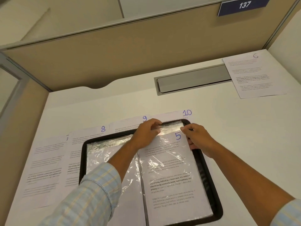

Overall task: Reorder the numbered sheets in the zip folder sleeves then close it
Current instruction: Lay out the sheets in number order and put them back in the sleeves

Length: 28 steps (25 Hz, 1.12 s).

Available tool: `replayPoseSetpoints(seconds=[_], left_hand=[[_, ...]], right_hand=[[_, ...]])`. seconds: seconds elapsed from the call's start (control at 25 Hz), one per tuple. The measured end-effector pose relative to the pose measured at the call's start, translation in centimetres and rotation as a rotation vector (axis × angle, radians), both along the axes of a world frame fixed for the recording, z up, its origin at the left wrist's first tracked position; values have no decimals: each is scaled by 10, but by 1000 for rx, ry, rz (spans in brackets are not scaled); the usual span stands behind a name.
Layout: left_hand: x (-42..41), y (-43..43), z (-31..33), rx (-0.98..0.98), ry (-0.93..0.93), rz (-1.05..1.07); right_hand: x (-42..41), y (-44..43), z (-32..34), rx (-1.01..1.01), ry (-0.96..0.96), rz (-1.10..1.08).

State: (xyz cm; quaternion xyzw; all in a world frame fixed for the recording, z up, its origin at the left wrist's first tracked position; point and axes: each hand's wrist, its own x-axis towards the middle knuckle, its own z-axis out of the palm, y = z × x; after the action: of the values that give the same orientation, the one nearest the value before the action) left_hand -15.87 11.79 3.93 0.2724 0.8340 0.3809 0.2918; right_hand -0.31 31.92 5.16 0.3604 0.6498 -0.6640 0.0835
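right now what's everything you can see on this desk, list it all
zip folder: one, black edge, open flat, desk centre
clear sleeves: shiny plastic, inside folder; count unclear
sheet 5: one, white, right-hand sleeve, top part sticking out
sheet 6: one, white, far right of desk
sheets 7, 8, 9, 10: four, white, fanned behind and left of folder
cable tray lid: one, grey, set into desk
number plate 137: one, blue, on partition
left hand: grip on sleeve top
right hand: grip at sheet 5's top right corner
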Motion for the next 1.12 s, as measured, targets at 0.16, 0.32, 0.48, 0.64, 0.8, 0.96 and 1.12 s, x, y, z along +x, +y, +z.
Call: replayPoseSetpoints(seconds=[0.16, 0.32, 0.48, 0.64, 0.8, 0.96, 1.12], left_hand=[[53, -26, -6, -54, 288, 217], [122, -62, -16, -103, 259, 163], [172, -81, -34, -304, 297, -116], [176, -76, -17, -219, 76, -14], [181, -73, 31, 135, -341, 237], [176, -96, 72, 291, -539, 428], [153, -148, 81, 275, -483, 616]], right_hand=[[47, -9, -13, 1, -87, 54], [85, -27, -17, 80, -139, 112], [106, -53, -8, 118, -119, 170], [111, -82, 13, 153, -5, 50], [110, -125, 40, 178, 202, -15], [107, -175, 43, 181, 350, 151], [101, -207, 36, 175, 362, 295]])
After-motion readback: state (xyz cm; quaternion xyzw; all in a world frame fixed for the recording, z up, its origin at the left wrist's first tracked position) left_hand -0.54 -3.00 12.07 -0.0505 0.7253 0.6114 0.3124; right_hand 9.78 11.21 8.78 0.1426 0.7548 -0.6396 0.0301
